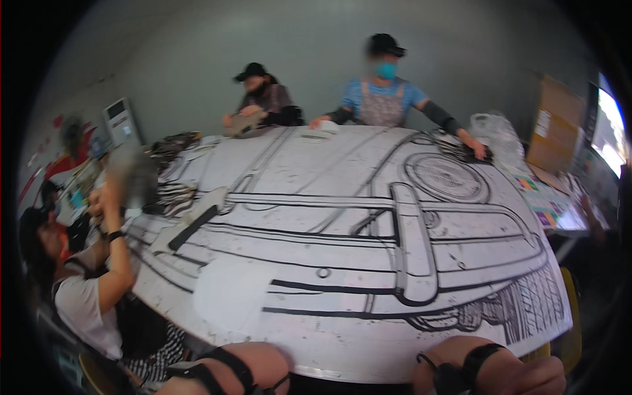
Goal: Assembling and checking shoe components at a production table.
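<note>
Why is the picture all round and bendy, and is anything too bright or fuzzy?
Head view: the fisheye lens gives a round picture with black corners, and the table's near edge looks bowed; head view, right side: a bright panel glares almost white; head view, back: a fuzzy patch sits beside the turquoise mask.

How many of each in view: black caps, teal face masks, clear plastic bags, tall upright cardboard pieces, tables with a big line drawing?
Black caps: 2
Teal face mask: 1
Clear plastic bag: 1
Upright cardboard piece: 1
Line-drawing table: 1
Total: 6
</note>
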The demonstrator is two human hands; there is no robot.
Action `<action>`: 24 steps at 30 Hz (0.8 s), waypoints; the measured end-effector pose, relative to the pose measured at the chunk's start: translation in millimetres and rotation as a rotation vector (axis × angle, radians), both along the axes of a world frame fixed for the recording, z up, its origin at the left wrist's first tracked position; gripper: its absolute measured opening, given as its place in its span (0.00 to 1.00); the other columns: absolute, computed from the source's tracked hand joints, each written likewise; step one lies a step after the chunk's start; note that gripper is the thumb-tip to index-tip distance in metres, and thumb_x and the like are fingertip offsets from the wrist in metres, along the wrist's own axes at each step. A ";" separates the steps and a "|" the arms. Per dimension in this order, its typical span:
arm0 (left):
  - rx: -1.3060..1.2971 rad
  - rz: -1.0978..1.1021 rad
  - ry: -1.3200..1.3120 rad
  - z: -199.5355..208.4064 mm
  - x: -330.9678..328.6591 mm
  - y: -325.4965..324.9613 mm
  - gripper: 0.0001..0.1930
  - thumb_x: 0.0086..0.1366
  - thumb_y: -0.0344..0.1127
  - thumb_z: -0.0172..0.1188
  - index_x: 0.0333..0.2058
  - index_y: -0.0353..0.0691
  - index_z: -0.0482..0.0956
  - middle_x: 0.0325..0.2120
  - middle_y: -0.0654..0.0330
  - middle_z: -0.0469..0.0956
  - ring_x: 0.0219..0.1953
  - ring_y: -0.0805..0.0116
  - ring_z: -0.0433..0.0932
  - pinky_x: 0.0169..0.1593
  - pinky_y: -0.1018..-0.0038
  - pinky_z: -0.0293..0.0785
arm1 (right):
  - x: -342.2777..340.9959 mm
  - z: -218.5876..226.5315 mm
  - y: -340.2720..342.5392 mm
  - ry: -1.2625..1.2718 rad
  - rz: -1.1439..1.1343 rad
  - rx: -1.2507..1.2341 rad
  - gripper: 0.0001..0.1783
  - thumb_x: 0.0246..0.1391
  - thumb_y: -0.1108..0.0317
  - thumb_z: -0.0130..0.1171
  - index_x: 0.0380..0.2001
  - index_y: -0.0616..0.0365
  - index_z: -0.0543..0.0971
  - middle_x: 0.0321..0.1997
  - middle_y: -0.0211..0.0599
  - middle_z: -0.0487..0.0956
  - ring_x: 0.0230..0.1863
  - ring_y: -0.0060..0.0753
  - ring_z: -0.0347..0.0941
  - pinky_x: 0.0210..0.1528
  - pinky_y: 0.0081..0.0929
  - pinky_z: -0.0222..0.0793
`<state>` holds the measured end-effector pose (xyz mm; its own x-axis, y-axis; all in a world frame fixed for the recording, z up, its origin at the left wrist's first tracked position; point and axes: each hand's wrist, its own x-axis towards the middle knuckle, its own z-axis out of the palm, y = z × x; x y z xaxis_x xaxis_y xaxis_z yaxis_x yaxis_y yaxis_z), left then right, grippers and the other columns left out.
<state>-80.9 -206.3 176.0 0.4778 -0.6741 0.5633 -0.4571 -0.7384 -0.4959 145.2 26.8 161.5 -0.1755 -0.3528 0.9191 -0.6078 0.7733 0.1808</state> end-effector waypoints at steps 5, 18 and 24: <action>-0.442 -0.237 -0.525 0.1 11.5 12.8 0.04 0.59 0.26 0.58 0.24 0.39 0.77 0.21 0.58 0.73 0.20 0.70 0.69 0.22 0.76 0.63 | -17.2 12.2 -35.7 -0.260 -0.234 -0.199 0.13 0.50 0.77 0.59 0.40 0.64 0.73 0.29 0.44 0.75 0.24 0.34 0.69 0.24 0.26 0.68; -0.669 1.583 -0.415 -9.1 -7.3 95.4 0.07 0.50 0.30 0.61 0.30 0.41 0.77 0.31 0.61 0.72 0.35 0.61 0.72 0.40 0.67 0.70 | -36.9 7.5 -23.3 -0.319 0.056 -0.182 0.17 0.39 0.79 0.66 0.34 0.65 0.70 0.25 0.49 0.75 0.25 0.43 0.71 0.25 0.32 0.71; -0.782 1.545 -0.136 -20.7 -6.4 95.6 0.06 0.57 0.36 0.59 0.27 0.41 0.76 0.27 0.60 0.71 0.33 0.61 0.72 0.39 0.68 0.70 | -37.4 -1.6 -34.0 -0.271 -0.034 -0.336 0.21 0.37 0.80 0.66 0.37 0.65 0.70 0.25 0.49 0.75 0.25 0.44 0.72 0.26 0.33 0.72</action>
